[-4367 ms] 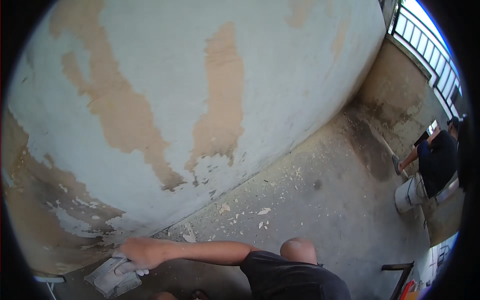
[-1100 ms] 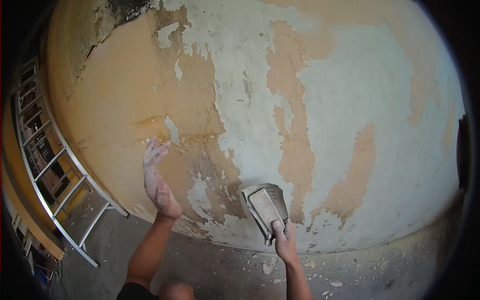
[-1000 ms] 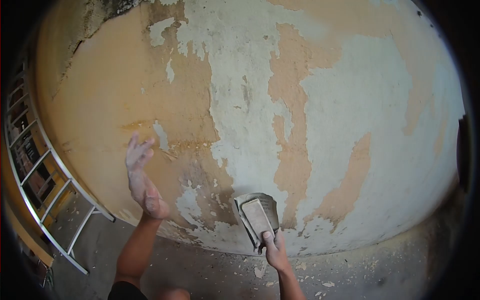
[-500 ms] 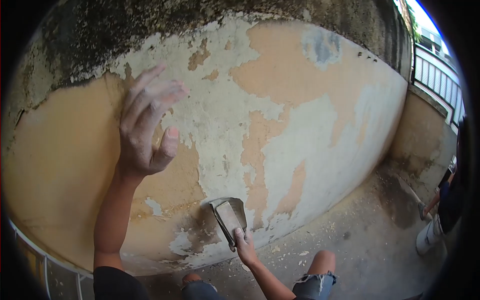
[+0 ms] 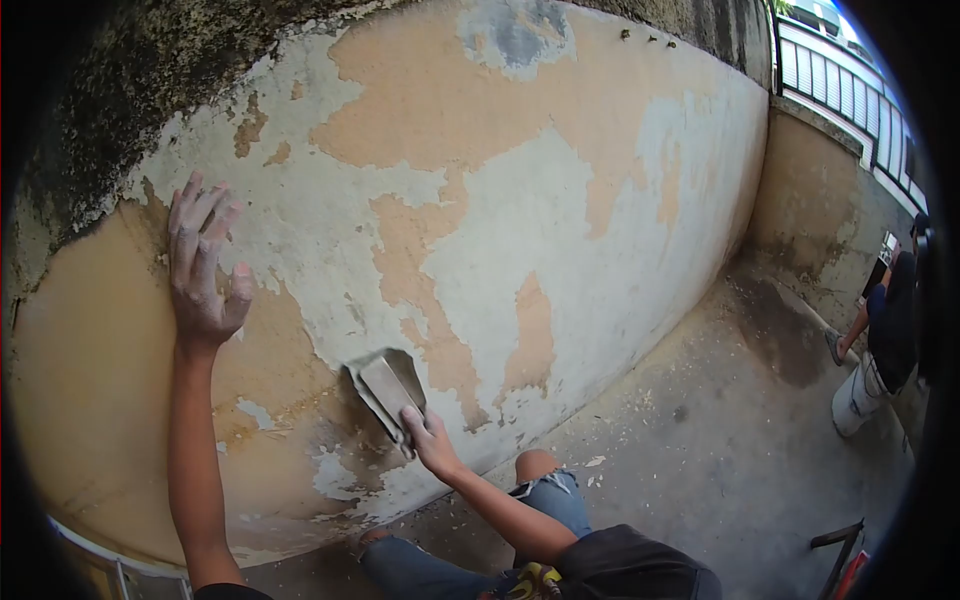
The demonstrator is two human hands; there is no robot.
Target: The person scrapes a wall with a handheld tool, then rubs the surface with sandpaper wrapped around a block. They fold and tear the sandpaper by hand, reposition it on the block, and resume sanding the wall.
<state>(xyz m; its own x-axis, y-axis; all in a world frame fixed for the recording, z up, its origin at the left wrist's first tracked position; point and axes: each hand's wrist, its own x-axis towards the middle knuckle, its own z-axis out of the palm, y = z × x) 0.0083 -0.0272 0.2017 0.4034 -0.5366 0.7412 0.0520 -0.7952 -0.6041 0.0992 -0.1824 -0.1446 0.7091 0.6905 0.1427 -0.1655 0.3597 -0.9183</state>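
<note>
Fingers of your right hand (image 5: pixel 432 440) grip the sanding block (image 5: pixel 388 385), its sandpaper wrap pressed low against the wall (image 5: pixel 520 200); your left hand (image 5: pixel 203 268) lies open, palm flat on the wall, up and to the left; paint flakes (image 5: pixel 594 462) dot the floor (image 5: pixel 720 440); another person (image 5: pixel 888 318) crouches by a white bucket (image 5: pixel 853 398) far right.

Wall (image 5: pixel 520 215): rough, matt plaster with flaking pale paint. Sanding block (image 5: pixel 385 385): wrapped in dull grey abrasive paper. Floor (image 5: pixel 700 430): coarse concrete, dusty.
</note>
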